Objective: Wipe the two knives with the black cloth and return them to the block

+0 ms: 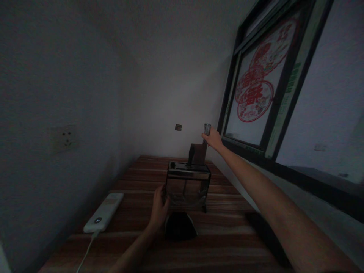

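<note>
A knife block (186, 189) with a see-through front and a shiny top stands on the wooden table. My left hand (159, 206) grips its left side, fingers partly hidden behind the edge. Above the block's right part, my right hand (213, 138) is closed around the handle of a cleaver (200, 153). The cleaver's broad blade points down, its lower edge at the block's top; how deep it goes I cannot make out. Just left of the blade a black knife handle (191, 154) sticks up from the block. A black object (180, 226) lies in front of the block, too dark to name.
On the left of the striped table (136, 242) lies a white power bank (105, 212) with a cable (88, 250). A dark flat object (265, 235) lies under my right forearm. Walls enclose the table; a framed window (261, 83) is on the right, a socket (64, 139) on the left.
</note>
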Available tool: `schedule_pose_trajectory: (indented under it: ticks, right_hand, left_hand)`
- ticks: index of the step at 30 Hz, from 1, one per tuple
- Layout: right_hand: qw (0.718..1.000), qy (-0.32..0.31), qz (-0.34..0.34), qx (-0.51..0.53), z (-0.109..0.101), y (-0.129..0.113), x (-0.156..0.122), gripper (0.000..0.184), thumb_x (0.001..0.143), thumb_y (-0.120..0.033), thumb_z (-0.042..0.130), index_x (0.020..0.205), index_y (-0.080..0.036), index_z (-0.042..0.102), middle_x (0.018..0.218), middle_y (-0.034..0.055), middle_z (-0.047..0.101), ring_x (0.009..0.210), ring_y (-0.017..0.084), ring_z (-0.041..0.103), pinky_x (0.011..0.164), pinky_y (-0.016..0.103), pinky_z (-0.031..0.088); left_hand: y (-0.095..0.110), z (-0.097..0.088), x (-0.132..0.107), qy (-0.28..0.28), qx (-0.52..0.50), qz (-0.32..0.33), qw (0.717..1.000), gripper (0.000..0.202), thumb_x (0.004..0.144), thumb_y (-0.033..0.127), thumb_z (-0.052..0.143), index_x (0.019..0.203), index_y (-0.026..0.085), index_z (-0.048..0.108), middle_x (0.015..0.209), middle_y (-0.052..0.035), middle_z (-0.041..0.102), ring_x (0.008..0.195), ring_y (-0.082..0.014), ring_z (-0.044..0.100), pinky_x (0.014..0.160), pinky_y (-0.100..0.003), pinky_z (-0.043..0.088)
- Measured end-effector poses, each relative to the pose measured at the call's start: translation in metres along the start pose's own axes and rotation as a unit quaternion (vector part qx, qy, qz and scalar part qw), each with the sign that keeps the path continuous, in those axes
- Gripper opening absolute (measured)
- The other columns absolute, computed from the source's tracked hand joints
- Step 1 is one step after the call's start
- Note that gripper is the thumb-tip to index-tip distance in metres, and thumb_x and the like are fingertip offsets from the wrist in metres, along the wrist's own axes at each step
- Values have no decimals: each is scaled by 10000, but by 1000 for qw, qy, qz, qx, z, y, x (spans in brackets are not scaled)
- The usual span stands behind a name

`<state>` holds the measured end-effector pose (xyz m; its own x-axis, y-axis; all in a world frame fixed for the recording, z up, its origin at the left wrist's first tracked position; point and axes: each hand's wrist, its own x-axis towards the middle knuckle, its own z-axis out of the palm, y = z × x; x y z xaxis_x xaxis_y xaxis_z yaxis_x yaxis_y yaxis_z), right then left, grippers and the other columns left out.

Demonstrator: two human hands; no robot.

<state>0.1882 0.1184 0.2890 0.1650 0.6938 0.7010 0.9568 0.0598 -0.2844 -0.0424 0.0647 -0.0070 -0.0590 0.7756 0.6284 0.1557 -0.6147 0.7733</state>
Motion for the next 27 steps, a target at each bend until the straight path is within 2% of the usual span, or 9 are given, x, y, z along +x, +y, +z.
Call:
schedule_pose_trajectory:
  ticks: [6,15,27]
  right_hand:
    - [1000,-9,2,-24,16,5,-11,290,739,-381,516,921,-154,516,855,110,631,803,242,611,638,300,441]
    - [1000,-19,0,9,38,21,-33,236,726,-371,507,871,-186,511,780,68,623,700,216,600,570,281,417]
    - [999,-20,12,28,66,38,-60,268,711,-402,528,872,-187,518,817,71,621,746,213,582,604,278,407]
  left_hand:
    - [2,-1,0,3,-3,-7,1000,439,799,263,459,1222,192,366,1222,-107,422,1145,-216,429,946,-406,369]
    - [7,-2,1,5,-10,-4,1000,441,789,280,465,1210,187,374,1205,-107,436,1132,-217,435,932,-403,380]
    - [9,-3,2,2,18,1,1000,432,790,262,461,1207,183,379,1192,-101,441,1112,-211,448,949,-406,362]
